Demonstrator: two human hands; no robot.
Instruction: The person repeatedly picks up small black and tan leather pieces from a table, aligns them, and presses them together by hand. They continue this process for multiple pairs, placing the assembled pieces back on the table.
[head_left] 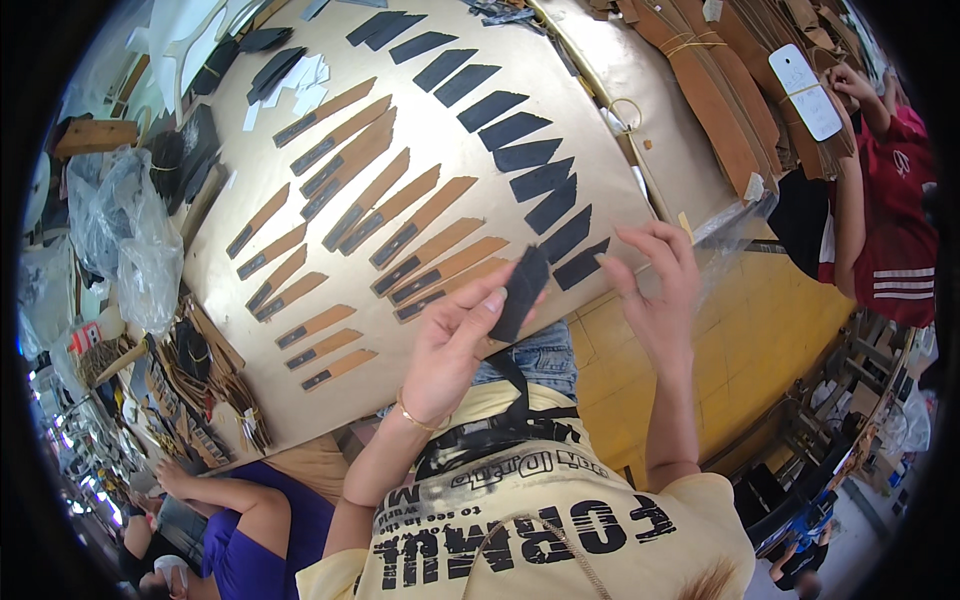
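Note:
My left hand [447, 350] is closed on a dark, slant-ended leather-like piece [522, 296], pinched between thumb and fingers above the table's near edge. Whether it is one layer or a small stack, I cannot tell. To its right my right hand [660, 285] is raised with thumb and fingers apart, holding nothing. Beyond my hands, similar dark pieces [514, 132] lie in a slanting, partly overlapping row. Left of them are several tan strips [375, 195] with pointed ends, each with a dark patch [395, 245] at its lower end.
The paper-covered table [440, 110] also bears white paper scraps [300, 85] and dark bundles. Tied brown strips [705, 85] fill another table at right, where a person in red [900, 215] works. Plastic bags [125, 235] stand at left, near a person in purple [265, 530].

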